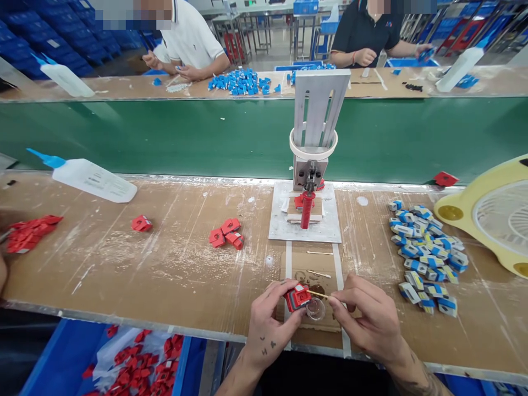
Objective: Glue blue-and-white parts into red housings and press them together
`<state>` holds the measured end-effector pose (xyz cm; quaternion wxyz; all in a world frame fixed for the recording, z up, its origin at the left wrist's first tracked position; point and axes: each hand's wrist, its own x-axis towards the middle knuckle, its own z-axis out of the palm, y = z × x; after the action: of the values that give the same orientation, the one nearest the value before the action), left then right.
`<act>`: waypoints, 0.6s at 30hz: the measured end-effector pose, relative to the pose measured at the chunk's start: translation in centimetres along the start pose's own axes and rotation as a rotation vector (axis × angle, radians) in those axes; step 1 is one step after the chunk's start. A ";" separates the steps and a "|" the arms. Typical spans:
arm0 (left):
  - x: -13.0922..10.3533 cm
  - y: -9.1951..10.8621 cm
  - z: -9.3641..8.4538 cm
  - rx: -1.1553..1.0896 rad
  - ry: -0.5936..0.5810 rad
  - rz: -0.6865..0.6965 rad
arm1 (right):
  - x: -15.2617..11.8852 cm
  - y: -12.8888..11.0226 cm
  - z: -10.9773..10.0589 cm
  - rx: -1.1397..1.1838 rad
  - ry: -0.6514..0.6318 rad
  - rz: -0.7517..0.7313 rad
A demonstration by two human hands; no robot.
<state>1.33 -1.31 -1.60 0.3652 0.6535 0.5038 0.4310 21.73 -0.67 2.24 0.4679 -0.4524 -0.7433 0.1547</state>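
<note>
Between its thumb and fingers, my left hand (270, 324) holds a red part (298, 297) with a grey band. My right hand (367, 319) pinches a thin wooden stick (318, 295), whose far end meets the red part. Just below the stick is a small clear cup (315, 309), over a stained cardboard piece (289, 264). Two cotton swabs (319, 274) lie farther up on that cardboard. Beyond it stands a metal press (315, 115) with a red handle (306, 212) and a red part at its base.
Red parts (226, 233) lie left of the press; blue-and-white pieces (429, 253) are heaped at right beside a yellow fan (478, 203). A glue bottle (94, 179) lies at left. A blue bin (53, 357) holds red parts. Two people sit across the green belt (165, 132).
</note>
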 end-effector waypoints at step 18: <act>-0.4 -1.9 -1.5 -0.019 0.065 -0.090 | -1.6 3.4 -4.6 -0.269 -0.226 0.186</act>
<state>-0.81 -1.22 -2.90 0.3737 0.6123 0.5402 0.4400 27.62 -1.01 1.48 0.3006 -0.5572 -0.7601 0.1464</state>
